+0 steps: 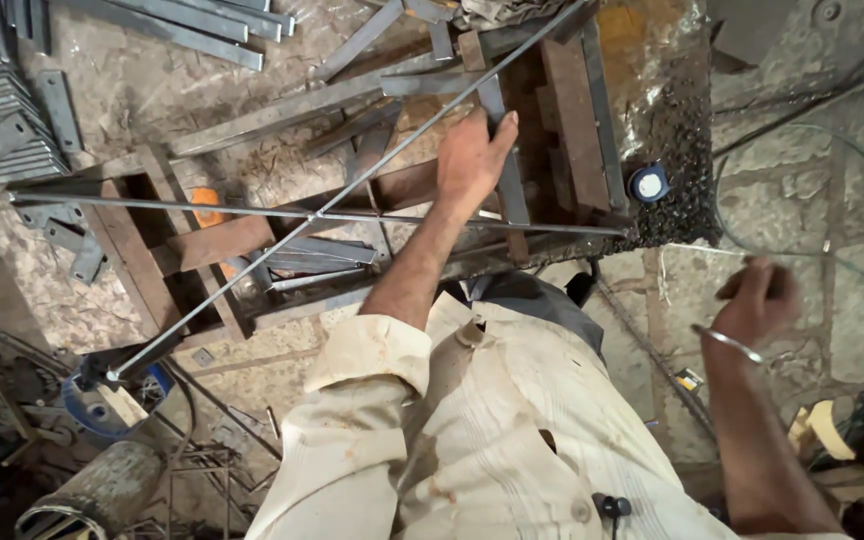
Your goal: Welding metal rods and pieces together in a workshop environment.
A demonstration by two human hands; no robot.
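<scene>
Your cream shirt nearest; left hand flat, fingers spread on flat bar; right hand blurred, grip unclear. Crossed rods could shift, pinching fingers.

From my remote view, a stack of flat grey steel plates lay at the upper left, with long angle bars spread just beyond it on the stone floor. A small round blue-and-white object sat beside a patch of dark gritty slag, and thin wire curved in loops over the slabs to the right. At the lower left I saw a blue round tool among scrap, near a grey pipe lying on its side.
</scene>
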